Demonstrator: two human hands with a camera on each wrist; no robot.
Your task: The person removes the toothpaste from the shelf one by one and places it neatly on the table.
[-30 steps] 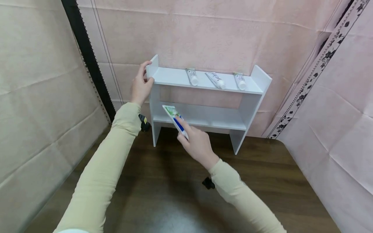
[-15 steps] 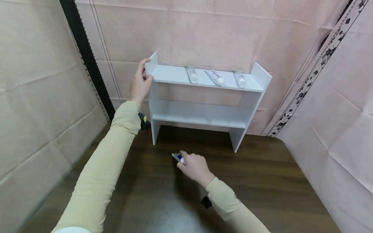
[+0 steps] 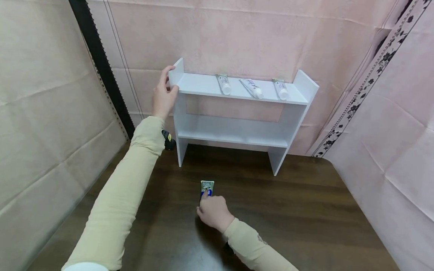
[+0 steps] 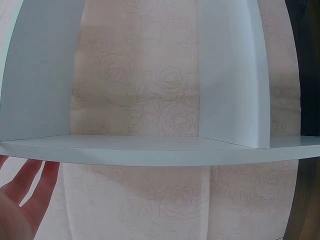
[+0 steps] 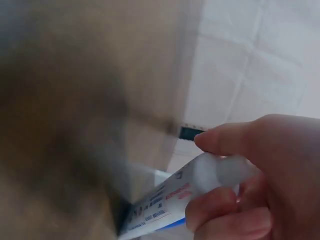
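Observation:
A white two-tier shelf unit (image 3: 288, 116) stands on the dark wooden table (image 3: 305, 218) against the pink wall. Three small white tubes (image 3: 252, 88) lie on its top board. My left hand (image 3: 164, 96) grips the shelf's upper left side panel (image 3: 177, 71); the left wrist view shows that panel's edge (image 4: 150, 150) with my fingers (image 4: 30, 185) beside it. My right hand (image 3: 211, 211) holds a green, blue and white toothpaste tube (image 3: 206, 187) down on the table in front of the shelf. In the right wrist view the fingers (image 5: 240, 200) curl round the tube (image 5: 170, 200) near its cap.
The shelf's lower board (image 3: 234, 133) holds nothing. A beige covered wall (image 3: 44, 113) stands on the left, a pink covered wall (image 3: 390, 131) on the right. The table's edge curves at the right (image 3: 339, 177).
My right hand has carried the toothpaste tube from the lower shelf board down and toward me onto the table. My left hand has stayed on the shelf's side panel.

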